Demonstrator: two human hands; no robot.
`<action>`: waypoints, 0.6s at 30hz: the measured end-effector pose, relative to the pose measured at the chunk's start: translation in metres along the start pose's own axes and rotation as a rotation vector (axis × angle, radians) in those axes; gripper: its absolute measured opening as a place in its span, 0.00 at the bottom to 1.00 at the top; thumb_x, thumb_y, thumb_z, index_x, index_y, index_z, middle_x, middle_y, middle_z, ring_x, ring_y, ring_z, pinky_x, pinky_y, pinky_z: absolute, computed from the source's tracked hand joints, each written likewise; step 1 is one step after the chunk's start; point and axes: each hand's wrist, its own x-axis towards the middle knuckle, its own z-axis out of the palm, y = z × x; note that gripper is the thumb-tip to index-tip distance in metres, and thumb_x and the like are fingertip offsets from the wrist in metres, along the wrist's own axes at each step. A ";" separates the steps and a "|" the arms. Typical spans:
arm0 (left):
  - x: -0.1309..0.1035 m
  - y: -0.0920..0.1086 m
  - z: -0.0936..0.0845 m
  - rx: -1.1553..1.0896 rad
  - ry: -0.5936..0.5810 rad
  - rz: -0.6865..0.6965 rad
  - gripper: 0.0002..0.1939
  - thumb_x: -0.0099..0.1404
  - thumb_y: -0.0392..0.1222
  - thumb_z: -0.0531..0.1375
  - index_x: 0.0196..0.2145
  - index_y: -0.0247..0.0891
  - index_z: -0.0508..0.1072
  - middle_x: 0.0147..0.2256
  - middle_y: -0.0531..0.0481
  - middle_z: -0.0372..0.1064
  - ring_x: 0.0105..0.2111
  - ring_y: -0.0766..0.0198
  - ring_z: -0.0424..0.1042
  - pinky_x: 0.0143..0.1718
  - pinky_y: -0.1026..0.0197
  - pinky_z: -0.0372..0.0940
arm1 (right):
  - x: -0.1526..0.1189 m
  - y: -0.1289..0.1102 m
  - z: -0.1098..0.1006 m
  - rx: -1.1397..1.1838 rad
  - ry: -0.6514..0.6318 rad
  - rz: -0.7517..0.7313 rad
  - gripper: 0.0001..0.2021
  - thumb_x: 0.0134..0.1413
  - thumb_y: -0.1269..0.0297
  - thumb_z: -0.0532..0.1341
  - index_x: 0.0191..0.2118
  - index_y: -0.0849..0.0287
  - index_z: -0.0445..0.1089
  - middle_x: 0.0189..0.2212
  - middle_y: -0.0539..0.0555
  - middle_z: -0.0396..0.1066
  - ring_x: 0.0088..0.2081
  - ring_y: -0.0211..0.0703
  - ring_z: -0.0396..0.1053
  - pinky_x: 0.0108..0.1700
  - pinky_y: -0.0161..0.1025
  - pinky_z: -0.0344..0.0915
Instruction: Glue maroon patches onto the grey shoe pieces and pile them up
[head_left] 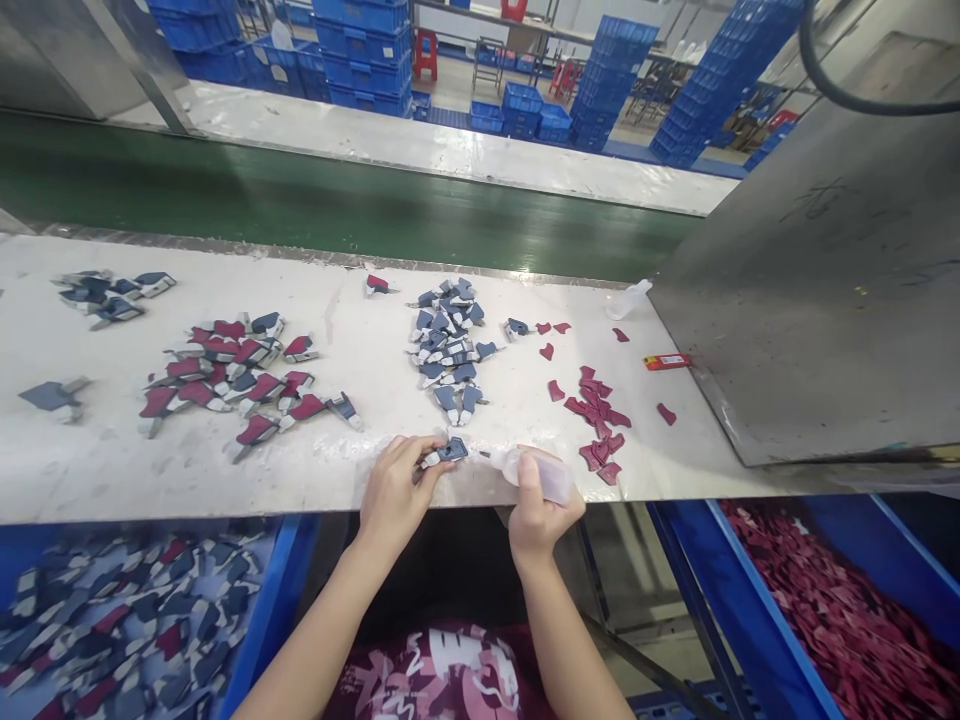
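Note:
My left hand pinches a small dark-blue and grey plastic part near the front edge of the white worktop. In my right hand is a translucent squeeze bottle, lying on its side with its nozzle pointing left toward the part. A gap shows between the nozzle and the part. Beyond my hands lies a pile of blue and grey parts. Loose dark-red pieces are scattered to the right of it. Parts with red pieces on them form a heap on the left.
A blue bin of parts stands below left, and another blue bin of red pieces below right. A metal box bounds the worktop's right end. Near it lie a red-yellow packet and a clear bottle. Behind runs a green belt.

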 end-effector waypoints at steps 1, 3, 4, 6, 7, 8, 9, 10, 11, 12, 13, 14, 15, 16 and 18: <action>0.000 0.000 0.000 0.000 0.000 0.001 0.07 0.63 0.40 0.64 0.40 0.41 0.74 0.36 0.50 0.75 0.35 0.59 0.72 0.39 0.57 0.68 | 0.001 0.001 0.000 0.010 0.043 0.014 0.11 0.57 0.60 0.63 0.32 0.63 0.75 0.27 0.57 0.77 0.29 0.50 0.77 0.32 0.44 0.74; 0.000 0.000 0.000 0.000 0.000 0.003 0.07 0.63 0.40 0.64 0.40 0.41 0.74 0.36 0.50 0.75 0.35 0.59 0.72 0.39 0.57 0.68 | 0.002 0.001 -0.001 0.025 0.071 0.029 0.11 0.56 0.59 0.63 0.32 0.64 0.75 0.27 0.57 0.77 0.29 0.49 0.77 0.31 0.43 0.74; 0.000 0.000 0.000 -0.001 -0.001 0.003 0.07 0.63 0.40 0.64 0.41 0.41 0.74 0.36 0.50 0.75 0.35 0.59 0.72 0.39 0.57 0.68 | 0.002 0.001 -0.001 0.029 0.045 0.029 0.11 0.56 0.59 0.64 0.32 0.63 0.76 0.26 0.57 0.77 0.29 0.49 0.77 0.31 0.43 0.74; 0.000 0.000 0.000 -0.005 -0.001 -0.003 0.07 0.63 0.41 0.64 0.40 0.42 0.74 0.36 0.50 0.75 0.35 0.59 0.72 0.39 0.57 0.68 | 0.002 0.001 -0.002 0.028 -0.033 0.019 0.11 0.55 0.59 0.65 0.31 0.63 0.76 0.25 0.56 0.77 0.28 0.49 0.77 0.30 0.42 0.74; 0.001 0.001 -0.001 -0.006 -0.001 -0.008 0.07 0.63 0.42 0.64 0.40 0.42 0.75 0.36 0.50 0.75 0.35 0.59 0.72 0.39 0.57 0.68 | 0.002 0.001 -0.002 0.022 -0.064 0.015 0.10 0.54 0.59 0.65 0.31 0.63 0.76 0.25 0.56 0.77 0.28 0.49 0.77 0.30 0.41 0.74; 0.001 0.001 -0.001 -0.008 -0.001 -0.012 0.07 0.63 0.42 0.64 0.40 0.42 0.75 0.35 0.50 0.75 0.35 0.59 0.72 0.38 0.57 0.68 | 0.001 0.001 -0.002 0.015 -0.089 0.013 0.10 0.55 0.60 0.65 0.31 0.62 0.76 0.25 0.56 0.77 0.28 0.49 0.77 0.30 0.41 0.74; 0.001 0.001 -0.001 -0.008 0.000 -0.014 0.07 0.63 0.42 0.64 0.40 0.42 0.75 0.35 0.50 0.75 0.34 0.59 0.72 0.38 0.57 0.69 | 0.001 0.001 -0.002 0.008 -0.104 0.011 0.10 0.55 0.60 0.65 0.31 0.62 0.76 0.26 0.56 0.77 0.28 0.49 0.77 0.31 0.41 0.74; 0.001 0.001 -0.001 -0.008 -0.001 -0.014 0.07 0.63 0.42 0.64 0.40 0.42 0.75 0.35 0.50 0.75 0.34 0.59 0.72 0.38 0.56 0.69 | 0.001 0.000 -0.002 0.003 -0.111 0.010 0.10 0.55 0.60 0.65 0.31 0.62 0.76 0.26 0.56 0.77 0.28 0.49 0.77 0.31 0.41 0.74; 0.001 0.001 -0.001 -0.007 -0.002 -0.012 0.07 0.63 0.42 0.64 0.40 0.42 0.75 0.35 0.50 0.75 0.34 0.59 0.72 0.38 0.56 0.68 | 0.001 0.000 -0.002 0.000 -0.121 0.009 0.10 0.55 0.60 0.64 0.30 0.62 0.76 0.26 0.56 0.77 0.28 0.49 0.77 0.31 0.42 0.74; 0.001 0.001 -0.001 -0.007 -0.002 -0.008 0.07 0.63 0.42 0.64 0.40 0.42 0.74 0.35 0.49 0.75 0.34 0.59 0.72 0.38 0.56 0.68 | 0.001 0.000 -0.002 -0.001 -0.130 0.010 0.10 0.55 0.60 0.64 0.30 0.62 0.76 0.25 0.55 0.77 0.29 0.49 0.77 0.31 0.41 0.74; 0.001 0.000 -0.001 -0.008 -0.002 -0.006 0.07 0.63 0.42 0.64 0.40 0.42 0.74 0.35 0.49 0.75 0.34 0.59 0.72 0.38 0.56 0.68 | 0.002 0.000 -0.002 0.000 -0.139 0.011 0.10 0.55 0.60 0.64 0.30 0.62 0.76 0.25 0.55 0.77 0.29 0.49 0.77 0.31 0.41 0.74; 0.000 0.000 -0.001 -0.009 0.000 -0.005 0.07 0.63 0.42 0.64 0.40 0.42 0.74 0.36 0.49 0.75 0.34 0.59 0.72 0.38 0.56 0.68 | 0.002 0.000 -0.002 0.000 -0.146 0.013 0.11 0.56 0.59 0.64 0.30 0.62 0.76 0.25 0.55 0.77 0.29 0.49 0.77 0.31 0.42 0.74; 0.000 0.000 -0.001 -0.011 0.003 -0.004 0.07 0.63 0.42 0.64 0.40 0.42 0.74 0.36 0.49 0.75 0.34 0.59 0.72 0.38 0.56 0.68 | 0.002 0.000 -0.002 0.000 -0.151 0.016 0.11 0.56 0.59 0.64 0.30 0.62 0.76 0.25 0.56 0.77 0.29 0.49 0.77 0.31 0.42 0.74; 0.000 -0.001 -0.001 -0.013 0.005 -0.003 0.07 0.63 0.42 0.64 0.40 0.42 0.74 0.35 0.50 0.75 0.34 0.59 0.72 0.38 0.56 0.68 | 0.002 0.000 -0.002 0.000 -0.157 0.018 0.11 0.56 0.59 0.64 0.30 0.62 0.76 0.25 0.56 0.77 0.29 0.49 0.77 0.31 0.42 0.74; 0.000 -0.001 0.000 -0.018 0.007 -0.002 0.07 0.63 0.41 0.64 0.40 0.42 0.74 0.36 0.50 0.75 0.34 0.59 0.72 0.38 0.57 0.68 | 0.002 0.000 -0.002 0.003 -0.178 0.020 0.11 0.56 0.59 0.64 0.30 0.62 0.76 0.26 0.56 0.77 0.29 0.49 0.77 0.31 0.42 0.74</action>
